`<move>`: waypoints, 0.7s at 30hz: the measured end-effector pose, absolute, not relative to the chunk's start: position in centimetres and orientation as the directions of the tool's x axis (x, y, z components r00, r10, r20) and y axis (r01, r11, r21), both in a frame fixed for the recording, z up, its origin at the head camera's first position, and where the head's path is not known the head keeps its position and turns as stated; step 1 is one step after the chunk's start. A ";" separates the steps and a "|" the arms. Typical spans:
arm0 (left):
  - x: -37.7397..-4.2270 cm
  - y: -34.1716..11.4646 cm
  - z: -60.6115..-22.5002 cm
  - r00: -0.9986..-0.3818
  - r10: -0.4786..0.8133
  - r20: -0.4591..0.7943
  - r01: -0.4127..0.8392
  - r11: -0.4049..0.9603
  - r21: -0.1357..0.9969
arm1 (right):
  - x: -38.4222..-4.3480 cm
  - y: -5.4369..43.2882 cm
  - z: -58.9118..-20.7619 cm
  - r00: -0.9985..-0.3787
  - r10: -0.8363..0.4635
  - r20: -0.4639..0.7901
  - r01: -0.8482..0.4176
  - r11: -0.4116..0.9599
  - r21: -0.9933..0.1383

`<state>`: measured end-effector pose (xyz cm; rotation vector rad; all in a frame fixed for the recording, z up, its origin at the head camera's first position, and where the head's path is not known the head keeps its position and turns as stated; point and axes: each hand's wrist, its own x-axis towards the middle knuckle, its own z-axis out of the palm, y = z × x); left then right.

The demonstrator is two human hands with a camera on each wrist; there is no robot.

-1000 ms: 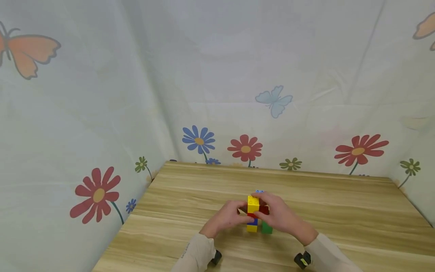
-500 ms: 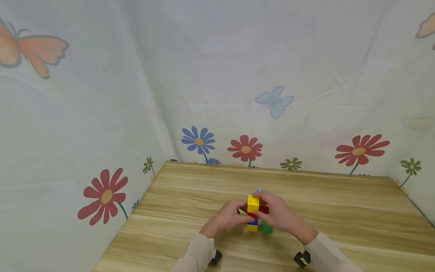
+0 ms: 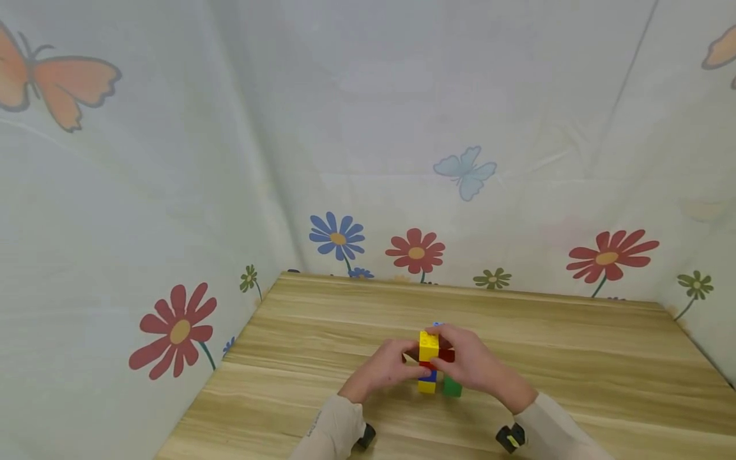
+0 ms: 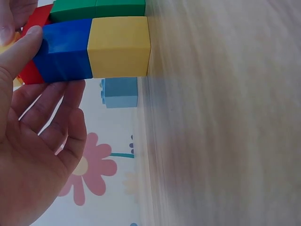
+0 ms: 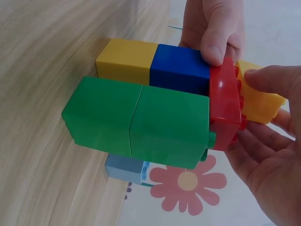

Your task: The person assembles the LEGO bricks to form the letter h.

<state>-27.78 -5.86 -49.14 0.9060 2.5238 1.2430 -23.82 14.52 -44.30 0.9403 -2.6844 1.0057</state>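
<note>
On the wooden table stands a toy-brick structure. One column has a yellow brick [image 4: 120, 47] below a blue brick [image 4: 66, 49]; beside it rise two stacked green bricks [image 5: 136, 122]. A longer red brick [image 5: 225, 99] lies across both columns. My left hand [image 3: 384, 367] pinches the blue brick near the red one, thumb on the near side and fingers behind. With thumb and fingers, my right hand [image 3: 474, 361] grips another yellow brick [image 3: 428, 347] at the left end of the red brick's studded top. Whether that brick is fully seated cannot be told.
A light blue brick [image 5: 124, 167] stands on the table [image 3: 322, 313] just behind the structure. A white cloth [image 3: 368, 115] printed with flowers and butterflies hangs behind and at the left of the table.
Both hands and the structure stay almost in place. The cloth at the left has shifted slightly in view.
</note>
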 end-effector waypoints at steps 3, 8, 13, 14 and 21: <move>-27.8 -5.8 -49.2 -0.795 0.598 0.099 0.443 0.462 0.768 | -23.8 14.5 -44.5 -0.798 -0.509 0.321 -0.596 0.589 -0.547; -27.9 -5.8 -49.2 -0.793 0.601 0.099 0.446 0.460 0.768 | -23.7 14.5 -44.5 -0.799 -0.501 0.332 -0.596 0.588 -0.547; -27.9 -5.8 -49.2 -0.793 0.601 0.098 0.443 0.459 0.770 | -23.6 14.5 -44.7 -0.805 -0.485 0.342 -0.591 0.598 -0.541; -27.9 -5.8 -49.2 -0.794 0.600 0.098 0.443 0.460 0.769 | -23.5 14.5 -44.8 -0.804 -0.482 0.347 -0.592 0.601 -0.537; -27.9 -5.8 -49.3 -0.795 0.598 0.102 0.447 0.464 0.764 | -23.5 14.3 -45.3 -0.801 -0.466 0.377 -0.599 0.619 -0.508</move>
